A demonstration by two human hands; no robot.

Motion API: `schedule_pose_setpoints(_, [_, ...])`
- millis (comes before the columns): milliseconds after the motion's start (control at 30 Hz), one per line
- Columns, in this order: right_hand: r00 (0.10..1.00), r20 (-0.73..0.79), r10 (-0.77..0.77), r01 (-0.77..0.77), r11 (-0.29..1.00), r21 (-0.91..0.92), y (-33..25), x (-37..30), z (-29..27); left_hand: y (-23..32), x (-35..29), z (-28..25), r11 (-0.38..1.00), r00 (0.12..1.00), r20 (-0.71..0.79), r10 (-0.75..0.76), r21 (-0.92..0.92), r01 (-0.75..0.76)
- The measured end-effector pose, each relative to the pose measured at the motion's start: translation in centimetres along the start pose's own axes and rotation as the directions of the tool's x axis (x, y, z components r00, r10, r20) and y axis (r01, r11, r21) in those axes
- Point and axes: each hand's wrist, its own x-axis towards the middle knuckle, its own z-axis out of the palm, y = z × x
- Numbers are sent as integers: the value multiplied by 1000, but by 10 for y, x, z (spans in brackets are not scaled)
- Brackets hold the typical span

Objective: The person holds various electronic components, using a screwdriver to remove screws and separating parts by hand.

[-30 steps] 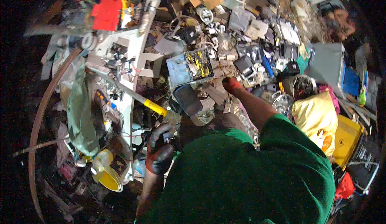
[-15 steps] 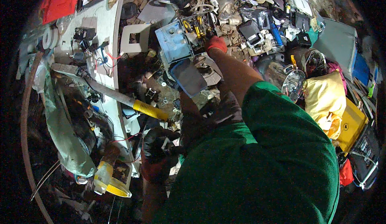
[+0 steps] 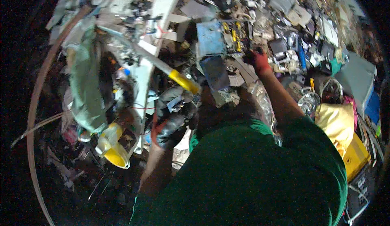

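My left hand (image 3: 172,114), in a dark glove with a red cuff, is curled round a small grey, boxy piece (image 3: 174,103) whose kind is unclear. My right hand (image 3: 258,60), in a red and dark glove, is just below and right of an open blue toolbox (image 3: 211,39). Its fingers are dark and smeared, so whether they hold anything is hidden. Several yellow-handled tools (image 3: 235,37) lie in the toolbox's right half. A dark flat panel (image 3: 215,72) rests against the toolbox's near edge.
A long-handled tool with a yellow grip (image 3: 183,81) juts in from the left, over a white board (image 3: 142,78). Electronic scrap (image 3: 286,49) is heaped at the right. A yellow cloth (image 3: 335,120) and a yellow case (image 3: 357,155) lie at the far right.
My right hand has drawn back from the toolbox toward me. The left hand's small grey piece now shows more plainly. The whole view has swung left, shifting the scene rightward.
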Motion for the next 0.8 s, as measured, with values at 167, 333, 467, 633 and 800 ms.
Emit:
schedule_pose_setpoints(167, [843, 453, -292, 407, 895, -182, -130, -193, 24, 34, -20, 50, 991, 982, 133, 134, -3, -135])
schedule_pose_setpoints(333, [771, 598, -219, 421, 879, -222, -243, -350, 52, 55, -48, 96, 942, 962, 135, 238, 208, -262])
schedule_pose_setpoints(467, [365, 774, -518, 928, 263, -262, -284, -406, 61, 51, -72, 107, 862, 904, 139, 403, 274, -427])
schedule_pose_setpoints(633, [318, 796, -515, 939, 288, -188, -268, -429, 56, 50, -100, 122, 775, 856, 158, 492, 369, -513])
schedule_pose_setpoints(800, [305, 809, -503, 937, 311, -160, -252, -438, 47, 39, -121, 121, 733, 824, 190, 534, 381, -563])
